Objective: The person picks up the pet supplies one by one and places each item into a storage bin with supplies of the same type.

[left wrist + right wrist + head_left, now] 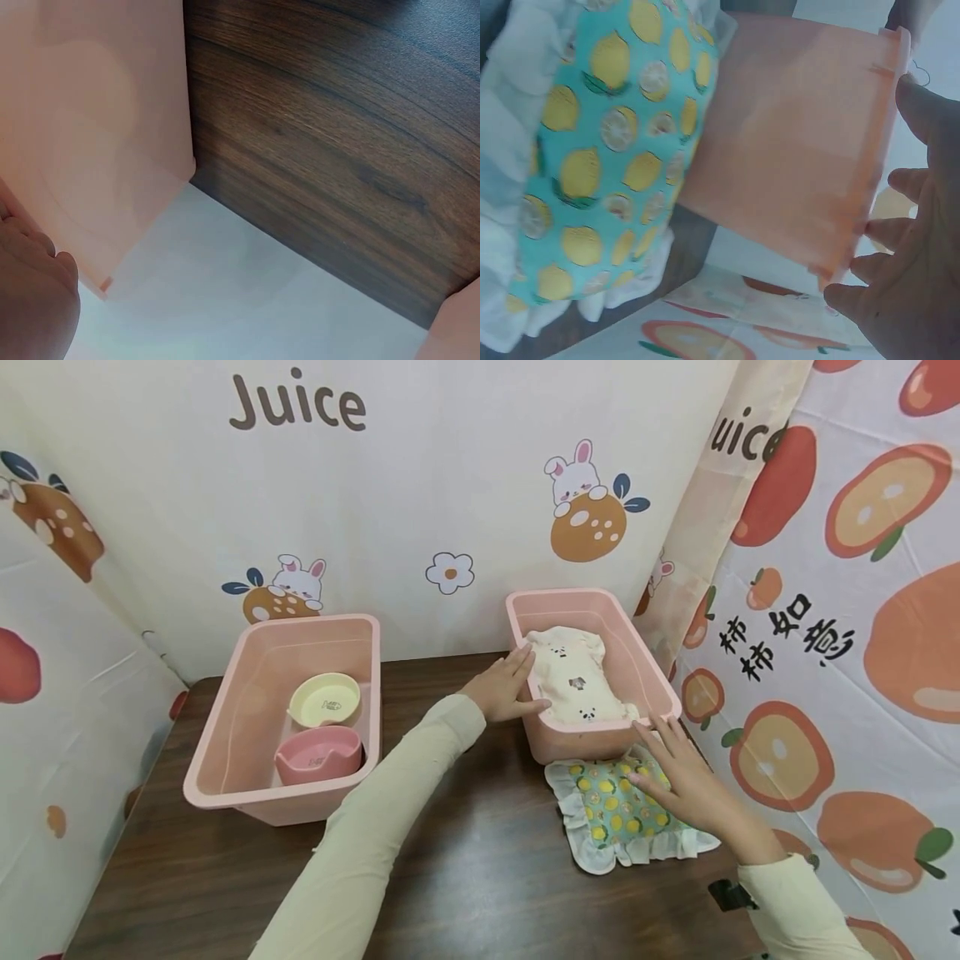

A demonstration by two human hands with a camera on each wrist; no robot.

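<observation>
A pink bin [647, 683] stands at the right of the table, holding a folded cream cloth [573, 672] with small panda faces. My left hand [501, 687] lies along the bin's left rim, fingers extended and thumb reaching to the near corner. At the near right corner, my right hand [686, 777] is spread, fingertips right at the rim. Its thumb stretches over a lemon-print cushion [622, 806] with white ruffles, which lies on the table against the bin's front. The right wrist view shows the fingers [889, 225] loosely extended beside the bin's rim.
Another pink bin [217, 718] stands at the left, with a pale yellow dish [325, 700] and a pink bowl [318, 756] inside. Dark wooden table [480, 860] lies between the bins. Printed curtains [450, 468] hang behind and at both sides.
</observation>
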